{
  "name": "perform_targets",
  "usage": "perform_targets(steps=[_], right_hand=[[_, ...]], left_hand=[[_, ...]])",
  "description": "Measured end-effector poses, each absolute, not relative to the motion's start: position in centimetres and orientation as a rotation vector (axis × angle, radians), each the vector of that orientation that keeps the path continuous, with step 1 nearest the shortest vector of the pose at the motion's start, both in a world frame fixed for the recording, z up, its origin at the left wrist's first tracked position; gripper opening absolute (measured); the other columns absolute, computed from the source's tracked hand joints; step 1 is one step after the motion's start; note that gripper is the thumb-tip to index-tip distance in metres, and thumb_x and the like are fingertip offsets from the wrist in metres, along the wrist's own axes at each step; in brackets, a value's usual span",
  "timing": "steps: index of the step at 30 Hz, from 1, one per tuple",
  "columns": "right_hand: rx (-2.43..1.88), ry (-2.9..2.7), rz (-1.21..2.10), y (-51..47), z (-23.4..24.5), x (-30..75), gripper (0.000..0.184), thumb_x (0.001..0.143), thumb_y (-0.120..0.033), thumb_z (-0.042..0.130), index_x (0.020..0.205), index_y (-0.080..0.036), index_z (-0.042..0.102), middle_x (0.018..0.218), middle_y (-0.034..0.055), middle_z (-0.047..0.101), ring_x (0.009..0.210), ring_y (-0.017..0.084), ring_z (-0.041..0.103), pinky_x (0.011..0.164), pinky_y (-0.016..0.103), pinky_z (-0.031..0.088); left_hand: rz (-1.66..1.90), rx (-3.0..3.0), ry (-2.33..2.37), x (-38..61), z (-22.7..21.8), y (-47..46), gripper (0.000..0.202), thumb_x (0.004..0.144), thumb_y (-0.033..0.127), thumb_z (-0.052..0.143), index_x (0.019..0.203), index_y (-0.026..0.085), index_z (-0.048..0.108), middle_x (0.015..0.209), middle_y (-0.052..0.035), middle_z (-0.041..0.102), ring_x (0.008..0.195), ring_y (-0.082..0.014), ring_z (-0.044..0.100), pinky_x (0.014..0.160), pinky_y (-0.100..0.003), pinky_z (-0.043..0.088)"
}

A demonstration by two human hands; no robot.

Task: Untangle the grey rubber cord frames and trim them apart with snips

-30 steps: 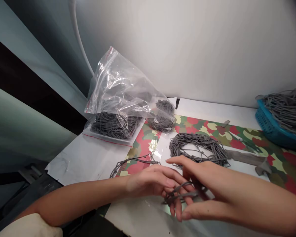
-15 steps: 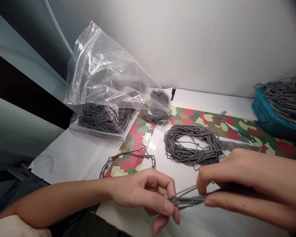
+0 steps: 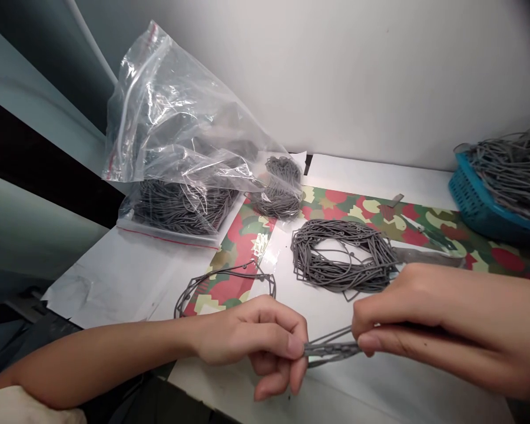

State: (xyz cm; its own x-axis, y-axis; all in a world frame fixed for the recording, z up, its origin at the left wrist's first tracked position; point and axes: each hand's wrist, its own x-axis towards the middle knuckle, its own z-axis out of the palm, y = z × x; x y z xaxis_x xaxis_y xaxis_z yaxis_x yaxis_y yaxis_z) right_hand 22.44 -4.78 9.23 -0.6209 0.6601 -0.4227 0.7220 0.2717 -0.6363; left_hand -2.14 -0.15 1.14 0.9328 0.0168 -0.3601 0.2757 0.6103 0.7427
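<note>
A small bundle of thin grey rubber gaskets [image 3: 331, 350] is stretched between my two hands, low over the white paper. My left hand [image 3: 265, 347] pinches its left end between thumb and forefinger, the other fingers curled below. At the opposite end, the thumb and fingers of my right hand [image 3: 406, 330] close on the strands. Just beyond the hands lies a ring-shaped pile of the same grey gaskets [image 3: 342, 280]. A couple of loose gaskets [image 3: 225, 272] rest behind my left wrist.
A clear zip bag [image 3: 176, 221] holding many grey gaskets stands at the back left, with another bagged bundle [image 3: 282, 185] beside it. A blue basket [image 3: 477, 197] heaped with gaskets sits at the right. A small blade [image 3: 397, 200] lies on the camouflage-patterned sheet [image 3: 335, 203].
My left thumb has drawn in against the forefinger, and both hands have risen slightly with the bundle. The view has shifted a little; the piles and bags stay put.
</note>
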Motion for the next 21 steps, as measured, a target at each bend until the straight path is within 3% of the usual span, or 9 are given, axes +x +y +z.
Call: perform_targets(steps=[5, 12, 16, 21], right_hand=[[1.357, 2.4, -1.271, -4.9, 9.25, 22.2, 0.036, 0.102, -0.045, 0.039, 0.082, -0.024, 0.06, 0.068, -0.0022, 0.059, 0.06, 0.014, 0.052, 0.055, 0.025, 0.032], [1.385, 2.37, -1.202, -5.11, 8.88, 22.3, 0.041, 0.102, -0.049, 0.033, 0.086, -0.027, 0.064, 0.074, -0.0002, 0.062, 0.065, 0.017, 0.055, 0.054, 0.026, 0.033], [1.433, 2.376, -1.256, -5.0, 9.1, 22.24, 0.037, 0.102, -0.046, 0.037, 0.088, -0.028, 0.066, 0.074, -0.0016, 0.063, 0.067, 0.016, 0.057, 0.058, 0.025, 0.037], [1.456, 2.423, -1.276, -4.28, 9.32, 21.53, 0.029, 0.098, -0.046, 0.05, 0.082, -0.026, 0.063, 0.061, -0.0054, 0.057, 0.056, 0.013, 0.05, 0.049, 0.023, 0.033]], left_hand=[[-0.169, 0.977, 0.333, -2.17, 1.38, 0.02, 0.024, 0.089, 0.026, 0.041, 0.067, 0.02, 0.047, 0.044, 0.0043, 0.047, 0.033, -0.0103, 0.031, 0.034, -0.023, 0.023], [-0.171, 0.994, 0.335, -2.19, 1.42, 0.12, 0.028, 0.092, 0.025, 0.036, 0.065, 0.022, 0.04, 0.044, 0.0048, 0.045, 0.035, -0.0106, 0.035, 0.037, -0.022, 0.026], [-0.133, 1.041, 0.387, -1.94, 1.83, 0.19, 0.03, 0.095, 0.028, 0.034, 0.069, 0.02, 0.047, 0.045, 0.0048, 0.046, 0.037, -0.0106, 0.031, 0.038, -0.023, 0.022], [-0.057, 1.036, 0.452, -1.82, 1.64, 0.18, 0.017, 0.093, 0.03, 0.047, 0.091, 0.016, 0.058, 0.048, 0.0068, 0.046, 0.042, -0.0102, 0.034, 0.04, -0.021, 0.023]])
